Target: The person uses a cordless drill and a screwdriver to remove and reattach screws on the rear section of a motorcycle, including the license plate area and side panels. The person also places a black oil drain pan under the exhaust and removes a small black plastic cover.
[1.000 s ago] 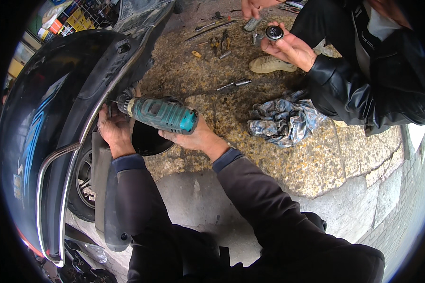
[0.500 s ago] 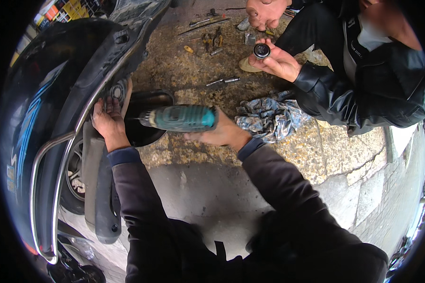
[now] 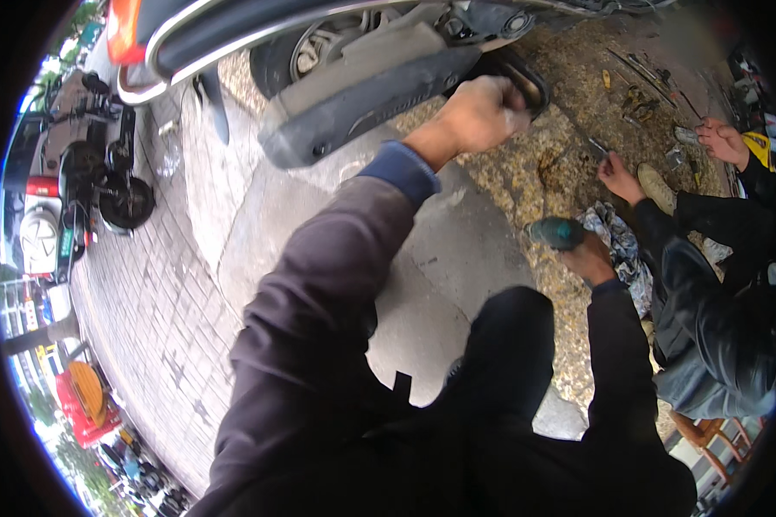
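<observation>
My left hand [image 3: 478, 116] has curled fingers beside the dark rounded part [image 3: 536, 90] at the scooter's underside; what, if anything, it grips is hidden. The scooter shows a dark lower cover [image 3: 353, 103], a rear wheel [image 3: 297, 65] and a chrome rail [image 3: 190, 30]. Lower right, apart from the scooter, my right hand [image 3: 588, 258] is closed on a teal and black drill [image 3: 553, 233], above the stone ground beside a crumpled patterned cloth [image 3: 621, 228].
A co-worker's hand [image 3: 621, 177] holds a slim metal tool at right, the other hand [image 3: 720, 146] farther back. Tools [image 3: 642, 95] lie behind. A dark trousered leg [image 3: 694, 220], wooden stool [image 3: 703, 431], parked scooter [image 3: 112, 181] and red chair [image 3: 82, 405] surround me.
My view has swung sharply, showing the street at left. The drill has moved away from the scooter's side, downward and right with my right hand. The co-worker's hands have also changed position.
</observation>
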A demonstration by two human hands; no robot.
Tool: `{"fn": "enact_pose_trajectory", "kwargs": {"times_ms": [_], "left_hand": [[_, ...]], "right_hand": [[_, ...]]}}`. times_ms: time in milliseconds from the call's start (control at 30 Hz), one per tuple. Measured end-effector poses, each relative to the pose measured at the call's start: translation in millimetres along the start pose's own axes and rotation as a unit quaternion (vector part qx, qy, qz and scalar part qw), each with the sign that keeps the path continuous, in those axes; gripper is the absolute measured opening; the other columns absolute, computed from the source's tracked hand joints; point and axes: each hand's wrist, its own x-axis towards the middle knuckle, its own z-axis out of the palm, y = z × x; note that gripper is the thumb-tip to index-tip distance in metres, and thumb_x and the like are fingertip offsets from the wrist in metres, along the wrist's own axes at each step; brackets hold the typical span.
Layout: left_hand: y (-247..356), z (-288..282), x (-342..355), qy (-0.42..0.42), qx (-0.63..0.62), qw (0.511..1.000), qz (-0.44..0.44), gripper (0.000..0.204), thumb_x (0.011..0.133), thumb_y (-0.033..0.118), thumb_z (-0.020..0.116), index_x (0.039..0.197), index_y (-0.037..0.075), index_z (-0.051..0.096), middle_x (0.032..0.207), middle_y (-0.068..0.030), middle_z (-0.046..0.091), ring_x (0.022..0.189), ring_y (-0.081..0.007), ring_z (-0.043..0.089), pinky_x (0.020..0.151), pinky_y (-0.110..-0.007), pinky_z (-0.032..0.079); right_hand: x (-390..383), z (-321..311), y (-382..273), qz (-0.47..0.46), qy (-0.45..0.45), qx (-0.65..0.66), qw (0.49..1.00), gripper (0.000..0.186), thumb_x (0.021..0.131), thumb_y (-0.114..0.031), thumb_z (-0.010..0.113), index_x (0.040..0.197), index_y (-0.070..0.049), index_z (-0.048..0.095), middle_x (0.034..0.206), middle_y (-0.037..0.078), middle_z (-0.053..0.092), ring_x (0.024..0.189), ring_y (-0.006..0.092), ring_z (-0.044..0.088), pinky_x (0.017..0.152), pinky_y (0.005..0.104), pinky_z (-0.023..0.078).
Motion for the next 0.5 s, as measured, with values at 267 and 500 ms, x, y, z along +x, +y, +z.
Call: {"fn": "enact_pose_trajectory", "kwargs": {"times_ms": [267, 500], "left_hand": [[14, -76, -224, -0.112, 0.184, 0.968, -0.125, 0.030, 0.082, 0.020, 0.068, 0.101, -0.002, 0.065, 0.092, -0.0203, 0.069, 0.084, -0.0356, 0.067, 0.073, -0.041, 0.054], [38, -96, -307, 0.166, 0.052, 0.964, -0.201, 0.025, 0.087, 0.010, 0.065, 0.107, -0.003, 0.062, 0.088, -0.0135, 0.068, 0.078, -0.0190, 0.065, 0.070, -0.031, 0.051]], "right_hand": [[3, -21, -59, 0.063, -0.126, -0.123, 0.982, 0.031, 0.079, -0.034, 0.067, 0.099, -0.011, 0.072, 0.099, 0.018, 0.070, 0.091, 0.0373, 0.066, 0.076, 0.0476, 0.053], [-4, -26, -71, 0.022, -0.053, -0.125, 0.990, 0.031, 0.074, -0.033, 0.069, 0.092, -0.008, 0.074, 0.094, 0.019, 0.071, 0.090, 0.0358, 0.068, 0.080, 0.0475, 0.053]]}}
